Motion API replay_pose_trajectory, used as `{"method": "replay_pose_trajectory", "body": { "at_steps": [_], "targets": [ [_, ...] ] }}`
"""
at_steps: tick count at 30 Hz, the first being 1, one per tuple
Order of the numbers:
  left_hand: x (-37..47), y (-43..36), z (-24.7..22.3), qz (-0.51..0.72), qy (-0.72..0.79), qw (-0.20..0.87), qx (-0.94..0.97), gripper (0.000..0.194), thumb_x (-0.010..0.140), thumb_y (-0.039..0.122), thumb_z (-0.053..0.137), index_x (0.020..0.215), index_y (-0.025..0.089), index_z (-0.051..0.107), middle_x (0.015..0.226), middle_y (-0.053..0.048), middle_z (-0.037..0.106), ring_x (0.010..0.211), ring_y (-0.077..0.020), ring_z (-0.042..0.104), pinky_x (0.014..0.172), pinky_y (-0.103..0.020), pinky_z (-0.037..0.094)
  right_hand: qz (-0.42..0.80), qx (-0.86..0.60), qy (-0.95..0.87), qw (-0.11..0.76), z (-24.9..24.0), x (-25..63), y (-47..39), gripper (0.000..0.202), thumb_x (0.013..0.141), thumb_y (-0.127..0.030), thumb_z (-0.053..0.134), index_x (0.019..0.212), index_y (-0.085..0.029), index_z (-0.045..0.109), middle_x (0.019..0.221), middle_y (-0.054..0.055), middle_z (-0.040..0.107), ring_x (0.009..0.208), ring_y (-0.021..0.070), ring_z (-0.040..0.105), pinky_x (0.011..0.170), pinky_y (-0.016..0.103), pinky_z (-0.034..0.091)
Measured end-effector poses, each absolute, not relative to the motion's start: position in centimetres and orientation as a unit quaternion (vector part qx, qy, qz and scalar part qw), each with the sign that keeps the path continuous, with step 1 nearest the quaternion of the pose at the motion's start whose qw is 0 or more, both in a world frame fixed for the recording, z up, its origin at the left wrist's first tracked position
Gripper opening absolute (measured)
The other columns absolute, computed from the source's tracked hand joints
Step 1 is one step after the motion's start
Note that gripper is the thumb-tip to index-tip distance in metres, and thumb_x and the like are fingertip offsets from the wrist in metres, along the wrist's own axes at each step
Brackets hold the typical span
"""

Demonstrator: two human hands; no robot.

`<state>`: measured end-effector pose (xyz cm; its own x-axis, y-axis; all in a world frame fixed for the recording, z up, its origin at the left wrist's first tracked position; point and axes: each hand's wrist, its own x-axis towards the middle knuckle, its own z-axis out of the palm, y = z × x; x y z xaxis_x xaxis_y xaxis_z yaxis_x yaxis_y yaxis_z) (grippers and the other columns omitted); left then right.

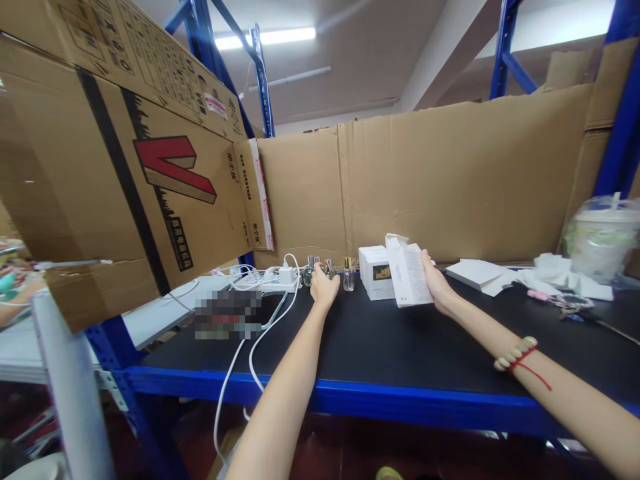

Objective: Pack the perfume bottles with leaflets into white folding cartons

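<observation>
My right hand [436, 283] holds a small white carton [410, 273] upright over the black shelf top [390, 347], its top flap open. Just behind it stand more white cartons [375, 270], one with a dark label. My left hand [324, 288] reaches to a cluster of small glass bottles [315, 265] at the back of the shelf and closes around one of them. A single clear bottle with a gold cap [349, 275] stands between the two hands.
A white power strip with plugs and cables [270, 279] lies left of the bottles, beside a tablet [235, 313]. Cardboard walls [450, 180] enclose the shelf. Flat white sheets [480, 272], tissues and a plastic drink cup [603, 243] sit at right. The blue shelf edge [350, 397] runs along the front.
</observation>
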<state>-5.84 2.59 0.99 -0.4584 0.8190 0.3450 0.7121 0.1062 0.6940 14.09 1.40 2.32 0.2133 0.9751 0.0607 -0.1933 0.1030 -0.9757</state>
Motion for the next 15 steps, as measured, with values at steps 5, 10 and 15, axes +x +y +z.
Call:
{"method": "replay_pose_trajectory", "body": {
  "at_steps": [5, 10, 15],
  "targets": [
    [-5.90, 2.30, 1.19, 0.423, 0.751, 0.049, 0.505, 0.020, 0.077, 0.021, 0.045, 0.092, 0.024, 0.056, 0.102, -0.006, 0.063, 0.095, -0.0229, 0.060, 0.078, -0.032, 0.045, 0.478, -0.469, -0.419, 0.613, 2.23, 14.25, 1.54, 0.039, 0.087, -0.046, 0.036, 0.074, -0.021, 0.063, 0.070, 0.002, 0.071, 0.065, 0.0150, 0.066, 0.062, 0.025, 0.052],
    [-6.05, 2.11, 1.43, 0.423, 0.758, 0.040, 0.496, 0.026, 0.083, 0.031, 0.036, 0.082, 0.022, 0.061, 0.093, -0.009, 0.067, 0.094, -0.0265, 0.061, 0.077, -0.036, 0.045, 0.487, -0.466, -0.416, 0.610, 2.44, 14.11, 1.17, 0.038, 0.088, -0.043, 0.037, 0.070, -0.021, 0.063, 0.069, 0.001, 0.071, 0.066, 0.0148, 0.066, 0.063, 0.024, 0.053],
    [-5.74, 2.13, 1.34, 0.412, 0.744, 0.025, 0.525, 0.022, 0.078, 0.039, 0.046, 0.080, 0.023, 0.061, 0.094, -0.007, 0.067, 0.096, -0.0246, 0.060, 0.081, -0.033, 0.044, 0.489, -0.468, -0.414, 0.608, 2.77, 13.84, 0.67, 0.039, 0.089, -0.041, 0.036, 0.069, -0.020, 0.063, 0.068, 0.002, 0.071, 0.067, 0.0155, 0.067, 0.063, 0.025, 0.054]
  ]
}}
